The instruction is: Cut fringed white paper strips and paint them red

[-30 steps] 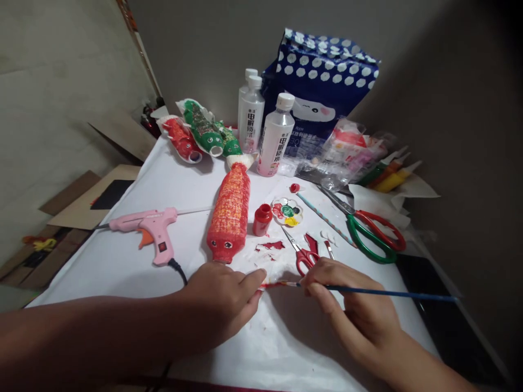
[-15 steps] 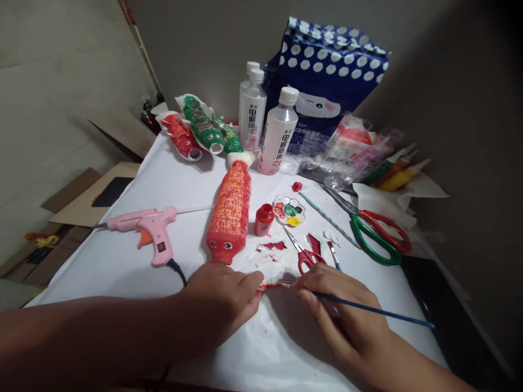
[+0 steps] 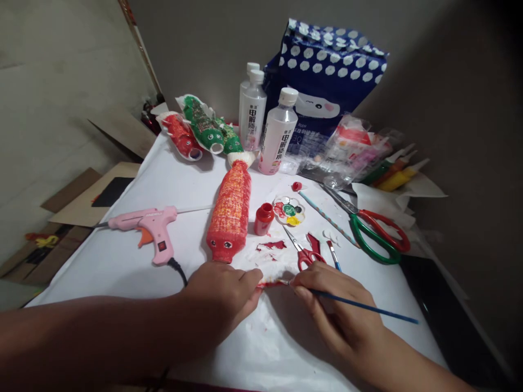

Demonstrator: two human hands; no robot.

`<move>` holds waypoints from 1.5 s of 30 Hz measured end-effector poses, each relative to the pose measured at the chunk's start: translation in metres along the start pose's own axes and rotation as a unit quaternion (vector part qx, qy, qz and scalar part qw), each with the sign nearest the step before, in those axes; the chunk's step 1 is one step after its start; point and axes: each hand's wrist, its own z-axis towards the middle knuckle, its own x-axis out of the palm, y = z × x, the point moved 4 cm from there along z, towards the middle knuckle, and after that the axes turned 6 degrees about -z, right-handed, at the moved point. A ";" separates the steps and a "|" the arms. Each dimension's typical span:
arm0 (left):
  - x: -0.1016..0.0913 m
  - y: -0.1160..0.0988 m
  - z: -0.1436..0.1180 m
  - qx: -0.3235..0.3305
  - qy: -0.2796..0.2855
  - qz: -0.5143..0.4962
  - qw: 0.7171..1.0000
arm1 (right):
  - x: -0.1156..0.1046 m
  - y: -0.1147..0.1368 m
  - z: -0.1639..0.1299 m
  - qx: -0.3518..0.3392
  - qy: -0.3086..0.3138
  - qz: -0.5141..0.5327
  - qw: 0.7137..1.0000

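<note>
White-covered table [image 3: 122, 256], right hand [image 3: 339, 310] fingers gripping paintbrush [image 3: 359, 306], left hand [image 3: 223, 302] apparently pinching red-smeared scrap [image 3: 272, 282], small scissors [image 3: 306, 253] just beyond.

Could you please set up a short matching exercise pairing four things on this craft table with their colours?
Things:
1. glue gun
2. paintbrush in the right hand
3. big scissors
4. paint jar

Colours:
A. red, lid off
B. pink body, orange trigger
C. blue handle
D. one green and one red handle loop

Pairs: 1-B, 2-C, 3-D, 4-A
</note>
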 end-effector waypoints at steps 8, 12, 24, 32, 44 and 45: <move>0.002 0.002 0.002 -0.045 0.056 0.009 0.997 | 0.001 0.002 0.003 0.009 0.012 -0.004 1.000; 0.001 0.001 0.004 -0.048 0.068 0.006 0.997 | 0.002 0.001 0.004 0.011 0.007 -0.001 1.000; 0.003 0.002 0.006 -0.086 0.118 0.017 0.989 | 0.001 -0.002 0.002 0.023 0.007 0.019 1.000; 0.003 0.002 0.005 -0.085 0.130 0.018 0.988 | 0.002 0.001 0.002 0.031 0.028 0.044 0.998; 0.009 0.004 0.002 -0.102 0.120 0.027 0.987 | -0.003 -0.001 0.004 0.024 -0.005 -0.001 1.000; 0.008 0.004 0.003 -0.101 0.123 0.027 0.987 | -0.002 0.000 0.004 0.021 -0.002 0.002 1.000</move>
